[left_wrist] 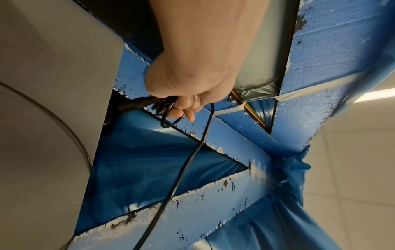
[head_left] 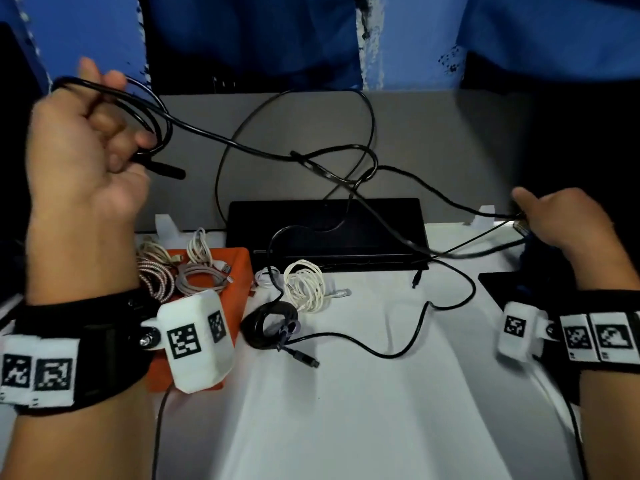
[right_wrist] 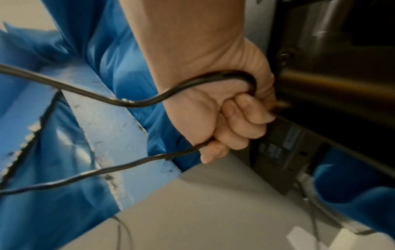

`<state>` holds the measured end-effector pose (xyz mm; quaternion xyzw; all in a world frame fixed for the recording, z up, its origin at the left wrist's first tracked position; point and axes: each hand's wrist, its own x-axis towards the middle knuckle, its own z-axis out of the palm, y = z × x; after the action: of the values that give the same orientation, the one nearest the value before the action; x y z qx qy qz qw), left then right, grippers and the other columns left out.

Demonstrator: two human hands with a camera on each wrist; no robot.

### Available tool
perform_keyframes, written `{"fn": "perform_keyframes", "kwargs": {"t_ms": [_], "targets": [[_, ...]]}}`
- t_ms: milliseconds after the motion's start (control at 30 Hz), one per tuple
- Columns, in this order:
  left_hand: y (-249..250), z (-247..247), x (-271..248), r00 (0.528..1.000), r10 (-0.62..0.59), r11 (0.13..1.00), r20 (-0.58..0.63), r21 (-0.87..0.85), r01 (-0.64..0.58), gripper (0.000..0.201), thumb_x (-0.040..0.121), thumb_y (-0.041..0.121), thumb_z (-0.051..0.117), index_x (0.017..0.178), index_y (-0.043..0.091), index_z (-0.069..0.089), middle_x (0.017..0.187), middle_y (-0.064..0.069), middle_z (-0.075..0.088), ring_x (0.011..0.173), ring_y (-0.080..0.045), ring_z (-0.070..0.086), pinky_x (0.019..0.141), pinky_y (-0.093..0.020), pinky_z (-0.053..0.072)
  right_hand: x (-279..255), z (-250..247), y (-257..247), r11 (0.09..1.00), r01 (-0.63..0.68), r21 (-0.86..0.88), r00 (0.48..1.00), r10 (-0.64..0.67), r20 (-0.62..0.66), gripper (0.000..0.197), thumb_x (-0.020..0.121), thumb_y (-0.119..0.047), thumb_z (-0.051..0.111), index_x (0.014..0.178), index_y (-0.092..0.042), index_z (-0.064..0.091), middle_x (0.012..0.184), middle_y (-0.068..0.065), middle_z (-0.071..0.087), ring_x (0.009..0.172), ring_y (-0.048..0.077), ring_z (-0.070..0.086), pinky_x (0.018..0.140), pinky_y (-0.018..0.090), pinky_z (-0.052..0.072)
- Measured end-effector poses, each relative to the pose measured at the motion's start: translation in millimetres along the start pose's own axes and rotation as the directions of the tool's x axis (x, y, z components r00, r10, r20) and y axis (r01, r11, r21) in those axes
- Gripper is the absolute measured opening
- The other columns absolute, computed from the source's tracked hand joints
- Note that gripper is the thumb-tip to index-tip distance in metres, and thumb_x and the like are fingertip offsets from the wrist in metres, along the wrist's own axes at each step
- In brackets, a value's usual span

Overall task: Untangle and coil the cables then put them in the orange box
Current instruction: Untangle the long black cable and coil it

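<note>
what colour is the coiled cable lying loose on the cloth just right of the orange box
White coiled cable, beside the orange box; clearest in the head view.

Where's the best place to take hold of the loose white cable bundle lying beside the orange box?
Grip the white cable bundle across its gathered loops from above, closing around the middle. The strands lie flat, bunched into one oval on the table, so a mid-bundle grasp likely keeps the coil together.
</note>
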<state>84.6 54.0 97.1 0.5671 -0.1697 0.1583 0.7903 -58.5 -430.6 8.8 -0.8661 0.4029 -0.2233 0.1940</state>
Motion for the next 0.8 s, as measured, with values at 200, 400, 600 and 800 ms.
{"fn": "perform_keyframes", "kwargs": {"t_ms": [200, 400, 600, 800], "targets": [[4.4, 18.1, -9.4, 0.989, -0.107, 0.967, -0.103, -0.24, 0.08, 0.03, 0.098, 0.025, 0.06, 0.069, 0.023, 0.07, 0.059, 0.01, 0.038, 0.04, -0.008, 0.021, 0.044, -0.015, 0.03, -8.5, 8.3, -20.4, 0.985, -0.029, -0.172, 0.999, 0.031, 0.009, 0.056, 0.102, -0.052, 0.046, 0.125, -0.005, 0.067, 0.126, 0.03, 0.063, 0.115, 0.049, 0.06, 0.096, 0.052, 0.049], [7.5, 63.1, -35.7, 0.991, -0.134, 0.975, -0.003, -0.178, 0.131, 0.045, 0.103, 0.027, 0.057, 0.063, 0.019, 0.077, 0.067, 0.007, 0.045, 0.04, -0.006, 0.021, 0.041, -0.015, 0.03, -69.6, 1.3, -95.3, 0.872, 0.482, 0.089, 0.861, -0.49, 0.139, 0.036, 0.103, -0.047, 0.052, 0.111, -0.017, 0.071, 0.116, 0.009, 0.072, 0.113, 0.031, 0.063, 0.096, 0.037, 0.049], [4.5, 81.9, -49.2, 0.992, -0.122, 0.989, -0.022, -0.092, 0.12, 0.036, 0.102, 0.028, 0.06, 0.072, 0.017, 0.075, 0.06, 0.005, 0.037, 0.04, -0.005, 0.027, 0.051, -0.017, 0.039, -139.0, -13.9, -165.2, 0.436, 0.845, 0.31, 0.465, -0.885, -0.024, 0.048, 0.106, -0.039, 0.05, 0.151, -0.024, 0.046, 0.15, -0.009, 0.048, 0.133, 0.009, 0.047, 0.109, 0.022, 0.036], [7.0, 85.7, -53.8, 0.991, -0.13, 0.986, 0.028, -0.102, 0.132, 0.027, 0.103, 0.027, 0.057, 0.084, 0.013, 0.069, 0.046, 0.009, 0.028, 0.039, -0.007, 0.02, 0.048, -0.017, 0.038, -127.7, 12.3, -188.1, 0.418, 0.908, 0.01, 0.395, -0.865, 0.309, 0.056, 0.099, -0.049, 0.058, 0.151, -0.033, 0.042, 0.146, -0.003, 0.048, 0.137, 0.019, 0.043, 0.117, 0.042, 0.032]]}}
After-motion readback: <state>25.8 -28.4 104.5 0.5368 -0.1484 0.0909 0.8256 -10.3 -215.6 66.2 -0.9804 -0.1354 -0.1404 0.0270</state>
